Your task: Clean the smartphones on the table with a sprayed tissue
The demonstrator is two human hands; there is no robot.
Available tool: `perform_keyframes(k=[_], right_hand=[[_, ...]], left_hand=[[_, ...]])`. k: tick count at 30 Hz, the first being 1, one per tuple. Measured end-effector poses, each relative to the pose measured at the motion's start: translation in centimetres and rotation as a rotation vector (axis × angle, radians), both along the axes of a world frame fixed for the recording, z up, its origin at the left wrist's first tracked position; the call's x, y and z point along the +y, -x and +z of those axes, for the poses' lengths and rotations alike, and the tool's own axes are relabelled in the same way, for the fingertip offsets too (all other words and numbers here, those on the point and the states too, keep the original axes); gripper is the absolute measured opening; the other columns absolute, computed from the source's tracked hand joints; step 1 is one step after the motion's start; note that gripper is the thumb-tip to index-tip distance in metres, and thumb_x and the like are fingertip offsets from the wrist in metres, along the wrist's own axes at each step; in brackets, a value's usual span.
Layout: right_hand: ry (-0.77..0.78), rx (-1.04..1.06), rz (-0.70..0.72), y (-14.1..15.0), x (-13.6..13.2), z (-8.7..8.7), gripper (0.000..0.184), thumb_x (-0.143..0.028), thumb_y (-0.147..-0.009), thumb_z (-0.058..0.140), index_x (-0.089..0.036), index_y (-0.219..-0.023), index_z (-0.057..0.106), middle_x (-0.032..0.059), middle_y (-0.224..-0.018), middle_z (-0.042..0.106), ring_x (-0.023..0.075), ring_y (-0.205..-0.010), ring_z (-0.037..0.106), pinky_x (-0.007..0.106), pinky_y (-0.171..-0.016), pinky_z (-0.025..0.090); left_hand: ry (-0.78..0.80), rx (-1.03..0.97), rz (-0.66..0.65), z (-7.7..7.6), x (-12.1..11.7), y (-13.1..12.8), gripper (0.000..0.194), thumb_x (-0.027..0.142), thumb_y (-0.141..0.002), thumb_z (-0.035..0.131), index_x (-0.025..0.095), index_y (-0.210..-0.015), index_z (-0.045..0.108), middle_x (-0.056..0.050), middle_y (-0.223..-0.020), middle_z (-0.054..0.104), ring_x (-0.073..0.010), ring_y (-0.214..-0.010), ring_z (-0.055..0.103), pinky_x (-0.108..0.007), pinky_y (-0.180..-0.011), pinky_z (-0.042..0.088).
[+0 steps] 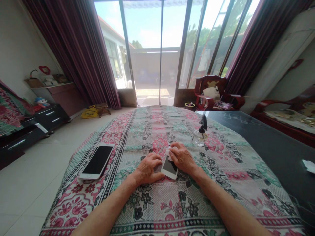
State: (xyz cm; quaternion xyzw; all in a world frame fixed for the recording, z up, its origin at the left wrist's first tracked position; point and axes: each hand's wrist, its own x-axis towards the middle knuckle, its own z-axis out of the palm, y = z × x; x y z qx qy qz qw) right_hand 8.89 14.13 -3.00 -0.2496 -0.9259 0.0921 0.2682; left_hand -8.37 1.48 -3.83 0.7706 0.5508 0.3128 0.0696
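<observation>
A small white smartphone (169, 169) with a dark screen lies face up on the patterned tablecloth (177, 193). My right hand (183, 159) is closed over its upper end, pressing a folded white wipe (168, 151) to the glass. Beside the phone's left edge rests my left hand (149, 168), fingers apart, its thumb tip at the lower left corner. Farther left is a larger white device with a black screen (97, 162), a tablet or big phone. Beyond my right hand stands a clear spray bottle (199, 137) with a black trigger head.
A dark table surface (265, 147) extends on the right, with a white item (308, 166) on it. Behind it stand a red wooden armchair (211, 93) and a wooden sofa (290, 111). A black drawer cabinet (51, 118) and a yellow bag (89, 112) are at the left.
</observation>
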Motion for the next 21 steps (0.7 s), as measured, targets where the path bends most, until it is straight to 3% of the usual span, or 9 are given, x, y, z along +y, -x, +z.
perform_keyframes(k=[6,14,21], right_hand=[[-0.029,-0.025,-0.067,0.2,-0.8,0.2,0.013,-0.019,-0.089,0.052,-0.018,-0.083,0.063,0.0063,-0.095,0.059,0.0189,-0.093,0.053,0.032,-0.090,0.042],[-0.034,-0.204,0.108,0.5,-4.1,1.0,0.014,-0.018,-0.084,0.057,-0.018,-0.071,0.062,0.0046,-0.084,0.059,0.0177,-0.085,0.053,0.028,-0.078,0.042],[-0.040,-0.171,0.010,0.8,-1.6,0.8,0.021,-0.019,-0.090,0.052,-0.018,-0.072,0.063,0.0052,-0.085,0.059,0.0175,-0.086,0.053,0.030,-0.082,0.042]], left_hand=[[0.005,0.021,-0.002,-0.2,0.1,0.1,0.026,0.033,-0.071,0.072,0.021,-0.094,0.071,-0.006,-0.107,0.064,-0.0226,-0.100,0.056,-0.038,-0.094,0.046],[0.019,0.009,-0.006,-0.2,0.0,0.0,0.030,0.028,-0.070,0.073,0.024,-0.099,0.070,-0.004,-0.106,0.064,-0.0213,-0.101,0.055,-0.036,-0.095,0.045],[0.037,-0.007,0.002,-0.6,0.3,0.2,0.028,0.031,-0.070,0.073,0.024,-0.096,0.071,-0.005,-0.108,0.064,-0.0223,-0.101,0.055,-0.039,-0.094,0.045]])
